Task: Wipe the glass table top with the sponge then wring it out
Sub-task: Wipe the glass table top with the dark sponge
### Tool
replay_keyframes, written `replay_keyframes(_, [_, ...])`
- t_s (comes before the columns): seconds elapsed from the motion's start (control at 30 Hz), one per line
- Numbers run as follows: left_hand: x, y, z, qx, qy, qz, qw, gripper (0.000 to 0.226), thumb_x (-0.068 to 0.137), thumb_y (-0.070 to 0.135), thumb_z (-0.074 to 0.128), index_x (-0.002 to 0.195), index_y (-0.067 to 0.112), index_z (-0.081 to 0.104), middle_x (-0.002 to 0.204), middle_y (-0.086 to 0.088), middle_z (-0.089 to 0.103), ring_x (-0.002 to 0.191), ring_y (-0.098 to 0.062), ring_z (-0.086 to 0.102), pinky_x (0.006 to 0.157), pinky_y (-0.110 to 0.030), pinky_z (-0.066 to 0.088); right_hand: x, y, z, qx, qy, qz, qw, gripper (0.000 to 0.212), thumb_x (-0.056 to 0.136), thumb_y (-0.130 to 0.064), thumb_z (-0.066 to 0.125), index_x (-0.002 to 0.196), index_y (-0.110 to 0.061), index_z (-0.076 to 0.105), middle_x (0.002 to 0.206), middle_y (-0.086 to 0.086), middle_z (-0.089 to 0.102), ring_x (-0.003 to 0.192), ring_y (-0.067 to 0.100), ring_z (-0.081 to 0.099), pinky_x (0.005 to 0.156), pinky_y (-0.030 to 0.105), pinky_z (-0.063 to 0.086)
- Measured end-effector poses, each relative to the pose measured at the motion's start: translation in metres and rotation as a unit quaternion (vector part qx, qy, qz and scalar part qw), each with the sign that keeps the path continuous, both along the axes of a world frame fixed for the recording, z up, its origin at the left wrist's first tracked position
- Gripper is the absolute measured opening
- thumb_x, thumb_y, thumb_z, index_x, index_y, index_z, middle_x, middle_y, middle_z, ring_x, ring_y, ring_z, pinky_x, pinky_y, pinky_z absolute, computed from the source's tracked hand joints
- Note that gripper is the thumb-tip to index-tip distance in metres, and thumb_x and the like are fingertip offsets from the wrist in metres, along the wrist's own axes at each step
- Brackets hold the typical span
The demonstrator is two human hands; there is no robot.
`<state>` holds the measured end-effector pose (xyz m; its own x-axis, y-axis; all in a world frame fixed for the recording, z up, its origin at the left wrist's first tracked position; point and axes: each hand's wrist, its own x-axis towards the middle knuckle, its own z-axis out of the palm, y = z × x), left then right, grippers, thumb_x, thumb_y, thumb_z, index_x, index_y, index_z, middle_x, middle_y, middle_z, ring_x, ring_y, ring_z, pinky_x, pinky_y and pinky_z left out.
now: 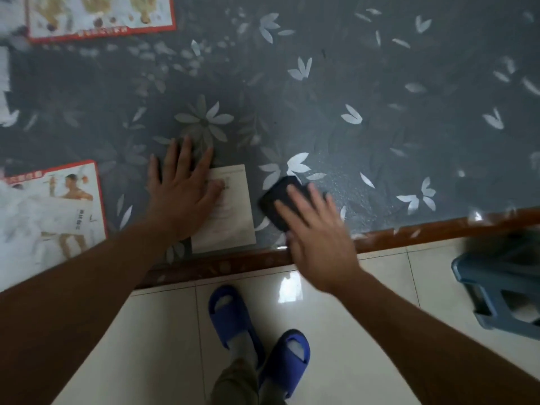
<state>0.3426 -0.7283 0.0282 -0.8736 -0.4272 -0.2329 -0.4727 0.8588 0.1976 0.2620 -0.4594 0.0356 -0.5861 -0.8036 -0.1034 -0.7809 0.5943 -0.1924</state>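
Nearest the camera, blue slippers (257,340) on the tile floor (336,302), with a blue stool (502,290) just right of the person's stance; stepping right to follow the wipe could catch it. Next, the wooden table edge (423,233) runs across. The right hand (318,229) lies flat, fingers spread, pressing down on the dark sponge (279,200), not wrapped round it; the hand is motion-blurred, so likely mid-stroke. Sponge sits on the glass top (380,127) close to the near edge, just right of a white paper (230,211). Risks: with a flat press and no grip, the sponge could slip out from under the palm or skid off the edge onto the floor; a leftward stroke would hit the paper. Cannot tell whether the paper lies on or under the glass; if on top, it could get wet or dragged. Left hand (181,188) is open, palm down, bracing on the glass and partly over the paper. Further left, a red-bordered flyer (49,211), and another flyer (99,16) at the far left corner. Wet speckles show right of the sponge; the far glass looks unwiped. Wringing not yet done.
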Motion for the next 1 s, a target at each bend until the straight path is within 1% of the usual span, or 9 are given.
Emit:
replay_keyframes(0.13, [-0.001,0.000,0.001,-0.005,-0.019,0.000,1.000,0.077,0.088,0.068,0.005,0.158,0.036,0.006,0.167,-0.001,-0.009,0.152,-0.019,-0.014,0.121,-0.053,-0.010,-0.053,0.036,0.002,-0.020,-0.006,-0.287,0.958,0.058,0.100,-0.035,0.030,0.156,-0.021,0.031,0.167,0.009,0.020,0.154,0.037,0.012,0.124,0.056,0.012])
replay_keyframes(0.2, [-0.002,-0.001,0.002,0.004,-0.029,-0.002,1.000,0.078,0.087,0.068,0.004,0.158,0.037,0.003,0.167,0.000,-0.012,0.152,-0.018,-0.018,0.120,-0.052,-0.012,-0.032,0.018,0.002,-0.021,0.007,-0.324,0.946,0.058,0.103,-0.037,0.026,0.158,-0.021,0.026,0.168,0.009,0.015,0.154,0.037,0.007,0.125,0.054,0.007])
replay_keyframes(0.37, [-0.004,-0.008,0.008,0.059,-0.047,-0.004,0.997,0.077,0.085,0.069,0.004,0.156,0.039,-0.002,0.165,0.003,-0.019,0.149,-0.015,-0.025,0.120,-0.050,-0.015,0.034,-0.021,0.004,0.000,-0.012,0.016,1.000,0.059,0.100,-0.033,0.043,0.157,-0.024,0.028,0.167,0.005,0.018,0.155,0.034,0.007,0.125,0.053,0.007])
replay_keyframes(0.43, [-0.002,-0.012,0.013,0.083,-0.031,-0.002,0.996,0.076,0.088,0.065,0.009,0.157,0.035,0.004,0.167,0.004,-0.011,0.151,-0.014,-0.018,0.121,-0.046,-0.011,0.016,-0.025,0.003,-0.004,-0.010,0.026,1.000,0.061,0.099,-0.030,0.045,0.157,-0.021,0.028,0.167,0.004,0.019,0.155,0.033,0.008,0.126,0.052,0.007])
replay_keyframes(0.6, [0.002,-0.043,0.026,0.064,0.029,-0.029,0.997,0.064,0.097,0.050,0.035,0.154,0.022,0.028,0.162,-0.004,0.026,0.147,-0.028,0.023,0.118,-0.048,0.015,0.046,-0.073,0.007,-0.026,-0.010,-0.199,0.980,0.060,0.101,-0.033,0.034,0.158,-0.020,0.026,0.168,0.005,0.017,0.155,0.037,0.006,0.125,0.052,0.003])
replay_keyframes(0.67, [-0.002,-0.062,0.028,0.052,0.024,-0.055,0.997,0.069,0.092,0.054,0.035,0.151,0.018,0.033,0.159,-0.012,0.031,0.142,-0.037,0.030,0.117,-0.053,0.024,0.090,-0.095,0.005,-0.037,-0.039,-0.093,0.994,0.060,0.098,-0.032,0.042,0.156,-0.022,0.031,0.167,0.006,0.019,0.154,0.039,0.009,0.124,0.057,0.009])
replay_keyframes(0.77, [-0.018,-0.087,0.025,0.035,-0.004,-0.049,0.998,0.064,0.096,0.051,0.041,0.152,0.021,0.031,0.163,-0.012,0.018,0.147,-0.038,0.019,0.119,-0.053,0.017,0.092,-0.111,0.005,-0.033,-0.047,0.054,0.997,0.060,0.095,-0.032,0.048,0.153,-0.025,0.037,0.166,0.004,0.025,0.153,0.039,0.015,0.123,0.057,0.014])
replay_keyframes(0.87, [-0.039,-0.111,0.019,-0.007,-0.013,-0.032,0.999,0.068,0.099,0.054,0.037,0.157,0.022,0.017,0.167,-0.011,0.001,0.153,-0.029,-0.002,0.121,-0.049,0.003,0.025,-0.131,-0.001,-0.027,-0.022,-0.075,0.997,0.058,0.100,-0.036,0.038,0.157,-0.027,0.030,0.167,0.003,0.020,0.154,0.037,0.008,0.125,0.054,0.007])
replay_keyframes(1.0, [-0.052,-0.134,0.004,-0.006,-0.042,-0.030,0.999,0.076,0.097,0.064,0.026,0.158,0.028,0.000,0.166,-0.008,-0.014,0.152,-0.026,-0.018,0.122,-0.052,-0.005,-0.061,-0.167,0.000,-0.029,-0.032,-0.320,0.946,0.059,0.104,-0.038,0.027,0.160,-0.026,0.018,0.170,0.002,0.005,0.155,0.036,-0.003,0.125,0.051,-0.001])
